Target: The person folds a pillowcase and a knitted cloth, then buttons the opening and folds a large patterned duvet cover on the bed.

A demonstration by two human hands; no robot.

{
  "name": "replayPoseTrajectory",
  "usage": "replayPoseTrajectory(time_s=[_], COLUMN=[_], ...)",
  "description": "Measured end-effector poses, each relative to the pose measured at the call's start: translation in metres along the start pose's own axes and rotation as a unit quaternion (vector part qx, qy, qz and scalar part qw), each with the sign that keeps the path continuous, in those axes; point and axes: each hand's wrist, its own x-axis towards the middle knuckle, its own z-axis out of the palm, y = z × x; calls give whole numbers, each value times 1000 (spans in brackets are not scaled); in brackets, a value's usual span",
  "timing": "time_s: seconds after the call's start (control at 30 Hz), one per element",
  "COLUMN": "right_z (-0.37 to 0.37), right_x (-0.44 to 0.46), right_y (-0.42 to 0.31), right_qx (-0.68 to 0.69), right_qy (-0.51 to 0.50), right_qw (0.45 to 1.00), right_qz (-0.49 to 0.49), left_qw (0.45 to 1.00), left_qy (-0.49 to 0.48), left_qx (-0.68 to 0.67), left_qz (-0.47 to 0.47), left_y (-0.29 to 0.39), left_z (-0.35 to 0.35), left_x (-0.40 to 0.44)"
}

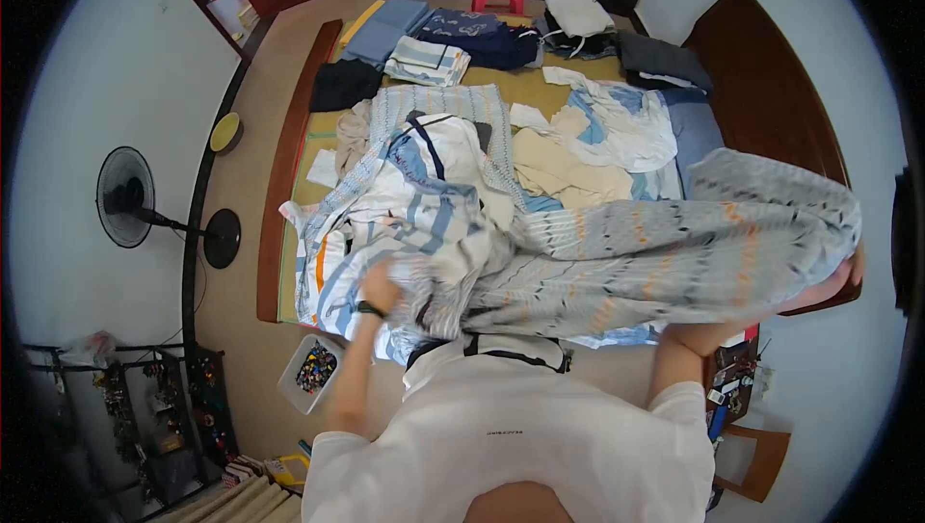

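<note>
A large grey patterned cloth [636,263] with orange and dark marks stretches across the bed in front of me. My right hand [853,268] is at its far right end, with the fingers closed on the cloth's edge and partly hidden by it. My left hand [381,287], blurred by motion and with a dark band on the wrist, is at the cloth's bunched left end; its fingers cannot be made out. Beneath and beyond the left hand lies a heap of white and blue striped fabric [424,196]. A beige cloth [568,167] and a white and blue garment [626,128] lie behind the patterned cloth.
Folded blue cloths [385,30], a black pile [344,86] and a dark pillow [665,61] line the bed's far side. The wooden headboard [771,70] rises at right. A fan [125,197] stands left, and a bin of small pieces [315,369] sits on the floor.
</note>
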Motion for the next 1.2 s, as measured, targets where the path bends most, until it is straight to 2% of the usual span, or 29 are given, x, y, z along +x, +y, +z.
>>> replayPoseTrajectory(time_s=[0.03,0.07,0.1,0.13,0.17,0.23,0.27,0.3,0.33,0.37,0.4,0.43,0.5,0.53,0.57,0.63,0.67,0.7,0.73,0.77,0.87,0.9,0.93,0.97,1.0,1.03,1.1,1.13,1.2], right_z=[-27,-58,-92,-130,-166,-233,-316,-324,-329,-333,-338,-344,-391,-432,-434,-390,-316,-261,-232,-197,-78,-68,-24,12,33,58,105,119,134], right_x=[19,39,59,78,92,107,103,92,78,62,43,24,-20,-47,-79,-159,-189,-206,-245,-281,-340,-360,-340,-316,-303,-290,-258,-255,-249], right_y=[-15,-26,-33,-36,-37,-49,-60,-68,-76,-85,-92,-98,-110,-102,-73,8,62,109,147,182,249,300,310,313,330,334,324,327,333], right_qx=[-9,-21,-24,-43,-59,-95,-139,-136,-233,-326,-413,-494,-358,-121,-120,-142,-239,-169,-140,-114,-74,-233,-241,-350,-306,-152,-136,-138,-270], right_qy=[62,122,180,238,293,370,378,375,437,491,537,575,632,619,624,515,452,563,530,463,155,-85,-198,-347,-365,-300,-277,-273,-273], right_qw=[998,992,983,970,954,924,915,917,869,807,733,648,688,772,769,836,841,767,768,771,712,708,715,663,644,716,718,719,739], right_qz=[-15,-22,-25,-22,-19,0,10,12,28,44,60,76,9,-76,-72,129,174,257,332,423,681,661,626,563,598,612,624,624,554], left_qw=[996,984,979,967,939,924,898,876,812,758,699,726,776,752,709,718,741,719,786,838,845,977,965,949,920,919,906,904,920], left_qy=[74,174,98,142,297,380,439,356,450,478,502,488,492,411,329,329,311,267,237,200,-66,-58,-51,-133,-212,-215,-209,-212,-248], left_qx=[16,-33,11,-101,169,-46,3,-313,-366,-437,-503,-477,-380,-497,-596,-582,-568,-587,-487,-379,-362,-75,-256,-282,-307,-309,-302,-303,-244], left_qz=[-57,0,-179,-187,40,16,-12,-93,-63,-73,-81,-82,-104,-137,-183,-195,-178,-258,-299,-337,-388,-189,-11,53,119,118,211,213,182], left_y=[-45,-98,-62,-55,-162,-239,-240,-277,-267,-234,-206,-226,-263,-237,-206,-160,-161,-131,-122,-113,1,23,68,96,114,123,136,139,134], left_z=[-9,-32,-111,-161,-175,-279,-346,-405,-443,-466,-475,-477,-438,-403,-368,-258,-202,-158,-103,-48,8,32,13,-3,-17,-30,-50,-63,-88], left_x=[5,16,21,31,43,51,39,22,6,-9,-23,-40,-79,-88,-96,-107,-114,-114,-118,-122,-107,-108,-99,-94,-89,-87,-83,-83,-82])
